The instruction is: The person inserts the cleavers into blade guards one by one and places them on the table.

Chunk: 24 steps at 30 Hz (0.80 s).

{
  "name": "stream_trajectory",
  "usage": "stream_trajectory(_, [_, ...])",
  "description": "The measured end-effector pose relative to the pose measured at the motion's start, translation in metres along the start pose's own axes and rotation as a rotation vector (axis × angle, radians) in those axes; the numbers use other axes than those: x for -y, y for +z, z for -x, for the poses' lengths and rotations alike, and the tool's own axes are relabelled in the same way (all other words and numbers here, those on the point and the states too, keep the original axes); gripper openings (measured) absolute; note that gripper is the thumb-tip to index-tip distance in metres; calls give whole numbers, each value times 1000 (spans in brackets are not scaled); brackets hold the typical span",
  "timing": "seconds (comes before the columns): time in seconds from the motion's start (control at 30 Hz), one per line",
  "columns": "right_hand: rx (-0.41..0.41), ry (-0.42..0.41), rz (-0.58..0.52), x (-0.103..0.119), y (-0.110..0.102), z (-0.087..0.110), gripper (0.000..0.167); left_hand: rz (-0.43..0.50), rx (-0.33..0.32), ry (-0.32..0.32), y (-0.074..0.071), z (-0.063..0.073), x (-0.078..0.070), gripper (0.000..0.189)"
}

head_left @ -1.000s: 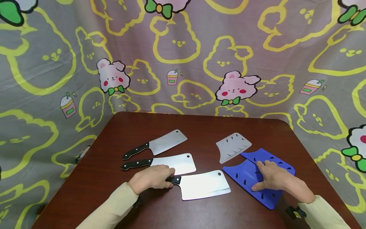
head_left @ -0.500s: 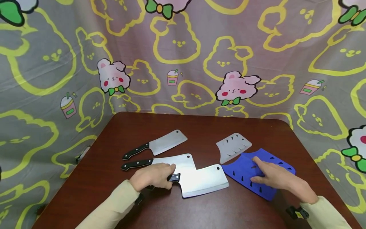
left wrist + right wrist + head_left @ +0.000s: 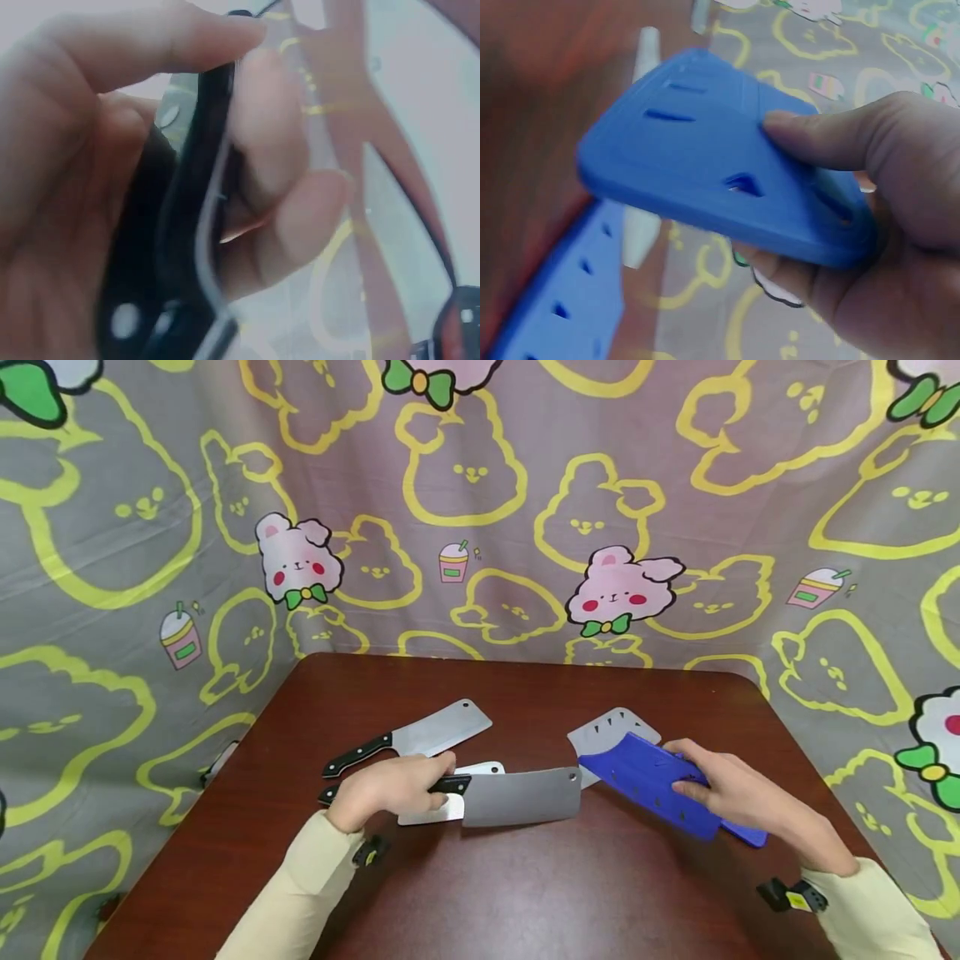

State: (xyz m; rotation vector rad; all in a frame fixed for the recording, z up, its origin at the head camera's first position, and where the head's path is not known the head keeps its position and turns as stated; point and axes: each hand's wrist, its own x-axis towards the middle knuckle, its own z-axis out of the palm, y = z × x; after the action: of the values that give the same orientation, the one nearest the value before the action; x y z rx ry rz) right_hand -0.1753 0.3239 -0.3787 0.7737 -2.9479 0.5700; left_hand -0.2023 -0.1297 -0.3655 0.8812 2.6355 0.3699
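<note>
My left hand grips the black handle of a cleaver, raised above the table with its blade pointing right. In the left wrist view, thumb and fingers curl round the dark handle. My right hand holds a blue slotted blade guard off the table, its concave end towards the cleaver's tip. Up close in the right wrist view, the thumb lies on top of the guard and the fingers are beneath. Cleaver tip and guard lie close together in the head view; whether they touch I cannot tell.
A second cleaver lies partly hidden under the left hand and raised blade. Behind it rests another cleaver. A white blade guard and another blue guard lie on the brown table, both partly covered.
The left hand has lifted the cleaver and turned its blade, moving it away from the table's front. The right hand has picked up the front blue guard, raising and tilting it.
</note>
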Motion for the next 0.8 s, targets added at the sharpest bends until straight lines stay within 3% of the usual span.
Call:
stream_trajectory(0.1, [-137, -15, 33, 0, -9, -4, 41, 71, -10, 30, -12, 1, 2, 12])
stream_trajectory(0.2, [-270, -6, 35, 2, -19, -9, 38, 146, -59, 50, -25, 3, 5, 11])
stream_trajectory(0.47, [-563, 152, -203, 12, -39, -23, 35, 266, -221, 65, -53, 16, 9, 16])
stream_trajectory(0.63, [-702, 142, -313, 14, -46, -31, 36, 323, -263, 76, -59, 21, 13, 19])
stream_trajectory(0.8, [-779, 120, -374, 18, -53, -37, 34, 365, -351, 56, -62, 26, 17, 20])
